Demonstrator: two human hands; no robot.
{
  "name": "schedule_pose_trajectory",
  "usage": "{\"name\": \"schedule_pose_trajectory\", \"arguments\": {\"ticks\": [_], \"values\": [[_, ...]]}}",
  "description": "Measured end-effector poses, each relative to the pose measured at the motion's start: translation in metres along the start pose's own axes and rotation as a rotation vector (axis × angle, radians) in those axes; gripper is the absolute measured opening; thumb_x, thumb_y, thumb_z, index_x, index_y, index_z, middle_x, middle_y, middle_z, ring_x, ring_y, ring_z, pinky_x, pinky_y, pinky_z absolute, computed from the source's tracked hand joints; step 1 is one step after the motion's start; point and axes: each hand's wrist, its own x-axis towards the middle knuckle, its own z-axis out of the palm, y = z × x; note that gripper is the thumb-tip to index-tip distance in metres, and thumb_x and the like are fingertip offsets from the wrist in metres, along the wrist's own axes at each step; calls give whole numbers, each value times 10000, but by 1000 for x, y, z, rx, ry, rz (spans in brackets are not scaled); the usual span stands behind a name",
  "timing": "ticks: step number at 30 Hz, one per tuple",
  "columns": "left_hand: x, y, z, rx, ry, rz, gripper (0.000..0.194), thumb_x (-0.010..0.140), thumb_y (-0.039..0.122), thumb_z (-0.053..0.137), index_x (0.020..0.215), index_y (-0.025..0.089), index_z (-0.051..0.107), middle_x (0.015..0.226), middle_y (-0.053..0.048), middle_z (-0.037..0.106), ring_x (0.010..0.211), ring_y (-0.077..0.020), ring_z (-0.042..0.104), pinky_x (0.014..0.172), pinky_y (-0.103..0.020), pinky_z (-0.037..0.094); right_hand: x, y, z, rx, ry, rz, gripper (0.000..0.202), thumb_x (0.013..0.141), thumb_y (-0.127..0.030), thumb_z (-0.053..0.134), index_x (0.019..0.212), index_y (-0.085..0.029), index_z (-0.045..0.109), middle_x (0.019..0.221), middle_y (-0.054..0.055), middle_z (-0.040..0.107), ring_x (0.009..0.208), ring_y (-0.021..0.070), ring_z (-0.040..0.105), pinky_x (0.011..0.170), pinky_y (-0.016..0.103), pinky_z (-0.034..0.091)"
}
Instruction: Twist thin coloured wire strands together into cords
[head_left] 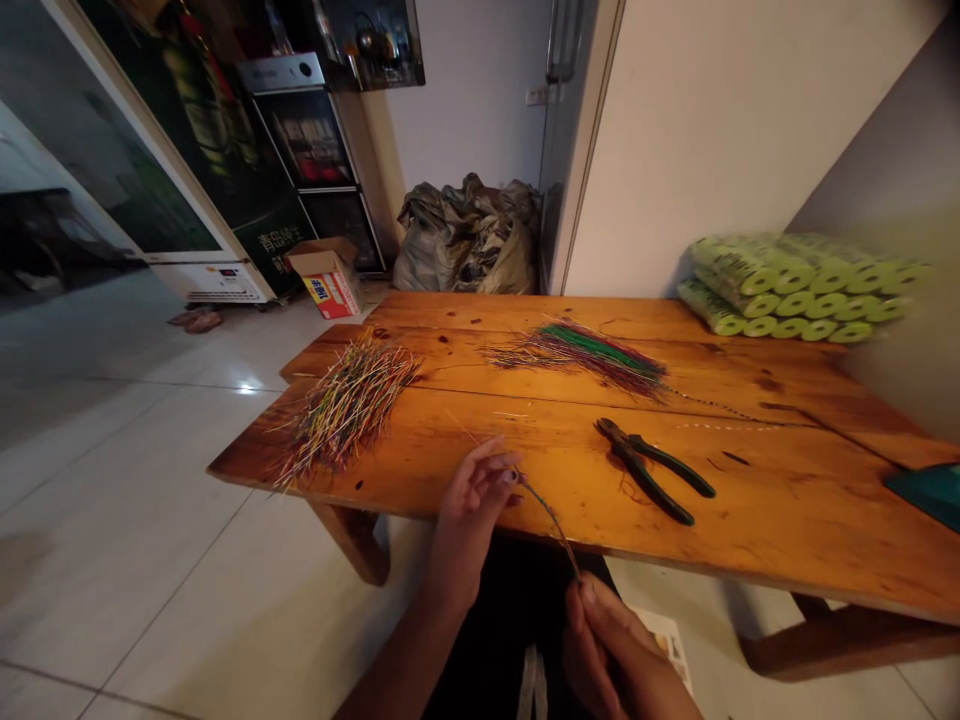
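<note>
The person's left hand (472, 490) and right hand (600, 625) hold a thin twisted strand of wire (546, 513) between them, stretched at a slant from the front edge of the wooden table (787, 510) down toward the lap. The left hand is raised just over the table's edge, its fingertips pinched together on the upper end of the strand, with the other fingers loosely curled. The right hand sits lower, in front of the table and above the dark trousers, thumb and fingers closed on the lower end of the strand. On the table, just to the right of the left hand, lies a pair of pliers (652, 470) with dark handles, flat on the wood and apart from both hands. Farther back, near the middle of the table, a bundle of green and purple wires (592, 352) is spread out like a fan. Toward the left end of the table lies a looser heap of mixed-colour wire pieces (345, 405). At the right rear corner, against the wall, stands a stack of yellow-green rolls (795, 285). Beyond the table, on the pale tiled floor, a pile of grey sacks (469, 240) rests by the wall, with a small cardboard box (328, 275) and a glass-doored fridge (315, 140) to its left.
</note>
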Motion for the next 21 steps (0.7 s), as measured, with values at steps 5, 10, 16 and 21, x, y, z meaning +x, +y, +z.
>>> {"name": "schedule_pose_trajectory", "arguments": {"ticks": [5,10,16,21], "values": [[1,-3,-3,6,-12,67,179,814,296,562,973,215,564,904,-16,627,766,-129,604,651,-238,496,1,4,-4,23,-9,-34,293,842,-437,509,682,-193,536,334,-103,313,303,40,186,334,165,173],[7,-5,-8,107,80,254,82,800,271,589,867,233,560,814,26,589,753,-109,581,678,-214,466,0,-2,-1,35,-13,-16,302,823,-451,534,670,-191,537,327,-104,310,299,36,178,334,166,160],[10,-7,-13,215,48,287,150,797,287,589,929,235,636,961,-16,642,899,-146,582,832,-255,435,0,-3,2,74,3,27,322,754,-496,604,641,-205,527,345,-95,335,308,42,193,340,178,153],[15,-11,-18,249,60,257,151,759,296,623,874,208,665,904,-34,651,878,-170,586,811,-274,446,3,-4,5,114,33,59,350,697,-472,682,619,-177,509,387,-98,342,353,23,217,377,154,149]]}}
